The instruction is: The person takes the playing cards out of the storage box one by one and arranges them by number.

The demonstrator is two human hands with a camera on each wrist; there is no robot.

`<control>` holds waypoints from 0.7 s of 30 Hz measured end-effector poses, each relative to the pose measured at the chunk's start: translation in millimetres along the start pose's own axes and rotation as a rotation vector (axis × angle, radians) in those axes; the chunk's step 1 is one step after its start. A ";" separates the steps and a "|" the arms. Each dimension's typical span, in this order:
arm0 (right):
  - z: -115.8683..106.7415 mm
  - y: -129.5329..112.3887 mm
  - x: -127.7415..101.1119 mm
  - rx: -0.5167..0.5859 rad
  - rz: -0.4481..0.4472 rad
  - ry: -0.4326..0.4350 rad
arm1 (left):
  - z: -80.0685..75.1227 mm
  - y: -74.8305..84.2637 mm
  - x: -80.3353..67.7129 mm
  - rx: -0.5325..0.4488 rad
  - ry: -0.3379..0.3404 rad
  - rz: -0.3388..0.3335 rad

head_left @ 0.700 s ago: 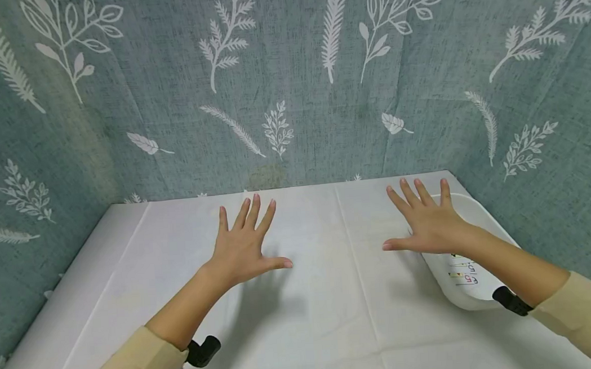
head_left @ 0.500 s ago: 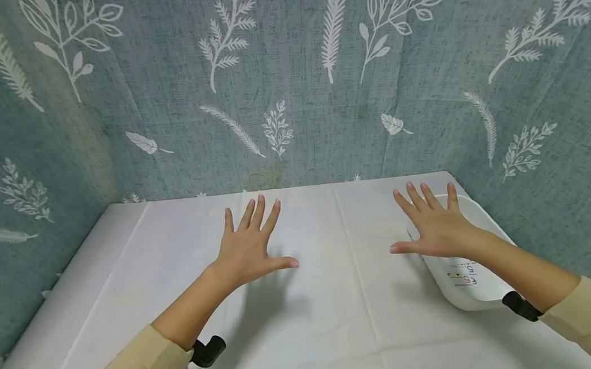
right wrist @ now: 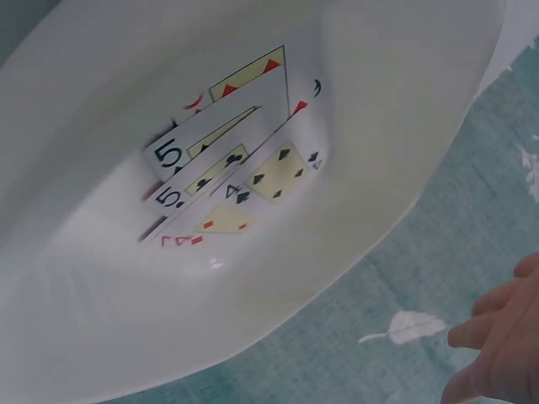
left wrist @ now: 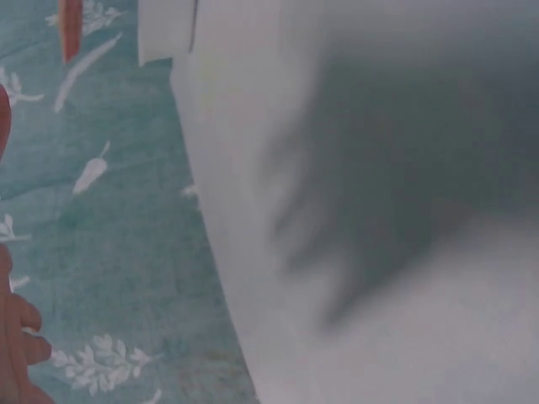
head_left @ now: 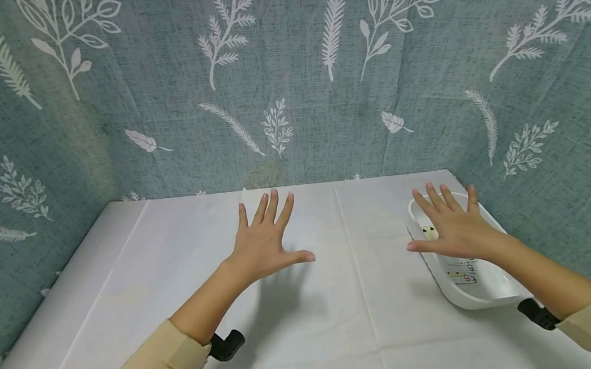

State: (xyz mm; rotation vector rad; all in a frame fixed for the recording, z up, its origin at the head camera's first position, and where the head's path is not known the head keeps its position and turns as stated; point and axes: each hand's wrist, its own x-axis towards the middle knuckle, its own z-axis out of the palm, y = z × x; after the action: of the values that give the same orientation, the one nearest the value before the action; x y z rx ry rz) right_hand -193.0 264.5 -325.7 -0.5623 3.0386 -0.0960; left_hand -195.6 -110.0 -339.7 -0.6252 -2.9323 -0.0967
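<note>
My left hand [head_left: 261, 248] hovers over the middle of the white-covered table with its fingers spread, holding nothing. Its fingers [left wrist: 21, 337] show at the left edge of the left wrist view, and its shadow falls on the cloth. My right hand [head_left: 456, 232], also spread and holding nothing, hovers above a white plastic basin [head_left: 460, 297] at the right. Inside the basin lie several overlapping playing cards [right wrist: 278, 172], fives and fours among them; in the head view the hand and forearm hide part of them. Curved fingers of the right hand [right wrist: 505, 332] appear beyond the basin's rim in the right wrist view.
White cloth [head_left: 329, 318] with fold creases covers the table [head_left: 127, 262]. Grey-green leaf-patterned fabric [head_left: 289, 77] rises behind the table and along both sides. A black wrist device [head_left: 227, 345] sits below the left hand, and another black device [head_left: 538, 313] is on the right wrist.
Both hands have drifted to the right, still spread. More of the basin's left rim and a card inside it now show beside the right hand. The basin has stayed in place.
</note>
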 end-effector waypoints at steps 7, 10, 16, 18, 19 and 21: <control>1.4 10.6 -5.3 0.010 -0.006 0.018 | -2.1 12.2 7.6 -0.016 -0.009 0.007; 2.0 14.4 -8.8 0.010 -0.007 0.018 | -1.4 18.5 11.3 -0.009 -0.007 0.017; 1.5 22.8 -15.6 0.034 -0.005 0.034 | 1.5 33.6 18.9 0.000 0.001 0.031; 0.3 25.8 -17.8 0.043 -0.011 0.040 | 2.7 39.5 21.4 -0.008 0.010 0.038; -0.3 27.3 -19.0 0.050 -0.013 0.041 | 3.3 42.6 22.6 -0.017 0.017 0.042; -1.5 29.9 -21.6 0.059 -0.017 0.043 | 4.4 48.9 24.9 -0.022 0.021 0.052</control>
State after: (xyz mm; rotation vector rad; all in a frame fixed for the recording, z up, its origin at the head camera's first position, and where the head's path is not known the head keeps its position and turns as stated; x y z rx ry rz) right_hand -183.6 300.1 -325.5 -0.5890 3.0606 -0.2004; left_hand -198.6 -55.0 -338.6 -0.6995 -2.8967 -0.1295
